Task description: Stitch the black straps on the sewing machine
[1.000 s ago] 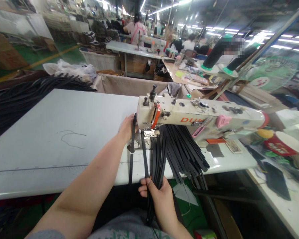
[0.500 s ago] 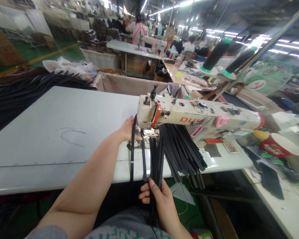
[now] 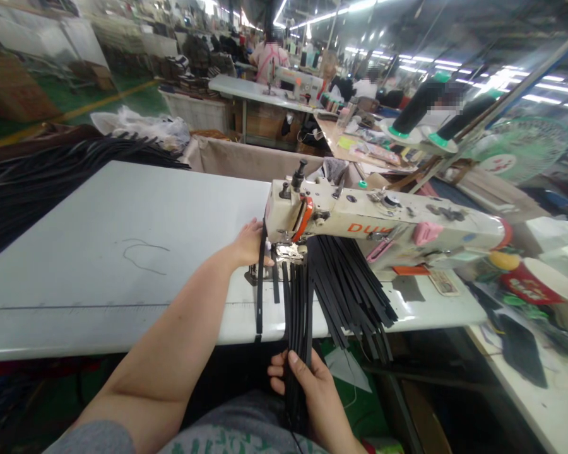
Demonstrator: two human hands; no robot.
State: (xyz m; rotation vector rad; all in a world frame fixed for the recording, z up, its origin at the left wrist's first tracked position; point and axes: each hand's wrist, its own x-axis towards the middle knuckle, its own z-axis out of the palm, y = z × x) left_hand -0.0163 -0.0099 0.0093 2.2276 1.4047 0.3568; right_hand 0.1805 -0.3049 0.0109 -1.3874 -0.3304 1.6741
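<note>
My left hand [image 3: 250,244] lies on the table just left of the sewing machine's presser foot [image 3: 289,251], fingers stretched out and thumb towards the foot. A long black strap [image 3: 260,296] hangs down beside this hand, partly in front of its fingers. Another black strap [image 3: 276,287] runs under the foot area, its near end loose on the table. Below the table's front edge, my right hand [image 3: 310,378] is closed around a bundle of black straps [image 3: 297,309]. The bundle's far ends reach up near the foot of the sewing machine [image 3: 383,221].
More black straps [image 3: 353,284] fan out under the machine arm, overhanging the front edge. A dark heap of straps [image 3: 52,176] lies left of the white table [image 3: 85,252]. Thread cones [image 3: 416,107] stand behind; a red cup [image 3: 532,279] is at right. Co-workers sit further back.
The strap at the foot has slid away from me, its near end now well clear of my right hand. The strap beside my left hand has also shifted away. The view has turned slightly.
</note>
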